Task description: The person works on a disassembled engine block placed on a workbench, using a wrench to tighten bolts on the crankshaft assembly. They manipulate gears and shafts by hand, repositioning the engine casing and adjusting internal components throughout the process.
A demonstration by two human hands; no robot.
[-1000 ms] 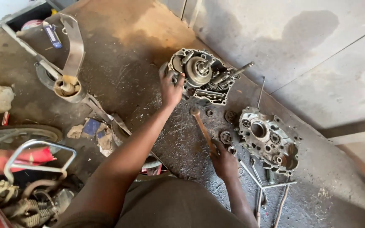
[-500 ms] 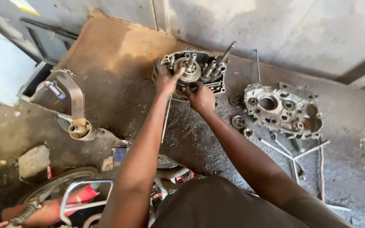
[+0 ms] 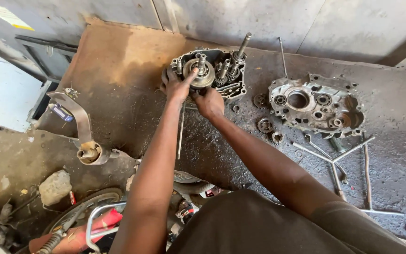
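The engine crankcase half [image 3: 210, 73] lies open-side up on the concrete floor [image 3: 391, 188], near the wall at the floor's far edge. Its mating cover is off: the second crankcase half [image 3: 316, 104] lies separately to the right, well apart from the first, also open-side up.

**State of work.** Judged from the layout, the case is already split and internal parts are partly removed. Three loose gears [image 3: 265, 124] lie on the floor between the two halves. Long bolts and rods [image 3: 334, 157] lie scattered in front of the second half. The first half still carries its internals, so stripping or refitting of these parts appears unfinished.

**Hands.** The left hand [image 3: 178, 87] is closed over the near-left rim of the crankcase half, thumb and fingers bearing against the round clutch-side hub [image 3: 199, 75]. The right hand [image 3: 210, 104] is curled against the near edge of the case, just below the hub; what it grips, if anything, cannot be told.

**Contents of housings.**
- First half: the round hub, a cluster of gear shafts [image 3: 226, 70], and one long shaft [image 3: 243, 46] tilted up towards the wall.
- Second half: bearings and empty bores only; no shafts or gears seated.

**Surroundings.** A bent metal bracket with a cylindrical end [image 3: 84, 136] lies near the floor's left edge.
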